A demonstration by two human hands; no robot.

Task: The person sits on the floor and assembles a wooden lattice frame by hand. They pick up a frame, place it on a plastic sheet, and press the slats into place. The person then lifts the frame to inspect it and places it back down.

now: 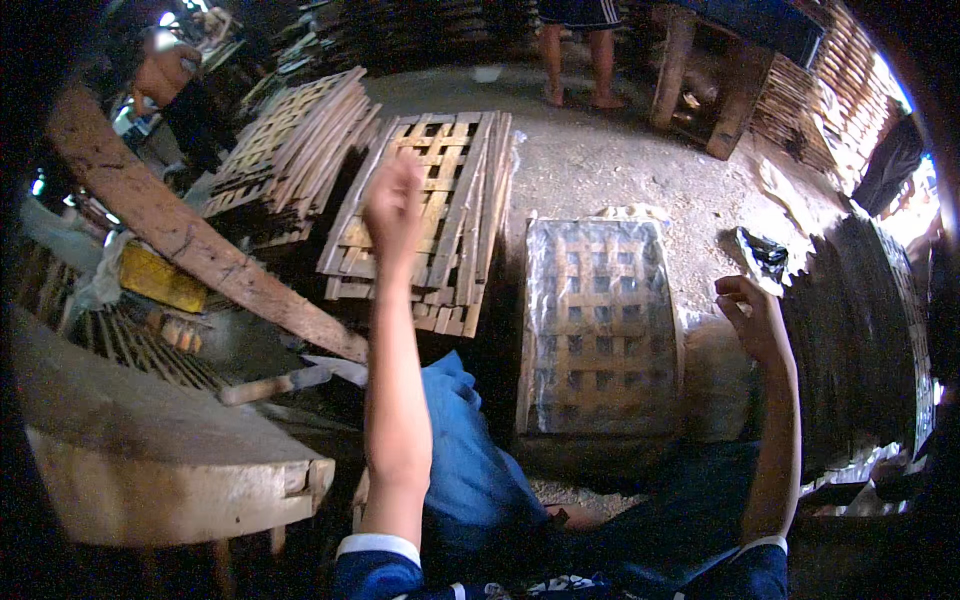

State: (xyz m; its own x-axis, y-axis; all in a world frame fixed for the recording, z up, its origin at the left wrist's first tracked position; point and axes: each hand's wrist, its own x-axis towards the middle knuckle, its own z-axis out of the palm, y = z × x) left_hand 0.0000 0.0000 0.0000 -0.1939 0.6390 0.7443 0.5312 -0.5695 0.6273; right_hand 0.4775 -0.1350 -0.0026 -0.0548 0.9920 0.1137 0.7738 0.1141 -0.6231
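One lattice [437,208] partly behind blurred fingers [405,172]

The film [600,335] is glossy plastic, the lattice panel [457,215] rough wood.

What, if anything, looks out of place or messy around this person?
Some crumpled black plastic lies loose on the floor beyond the right hand, amid scattered pale debris, perhaps discarded. The stack of wooden lattice frames behind the left hand in this view also looks askew: its edges don't line up.
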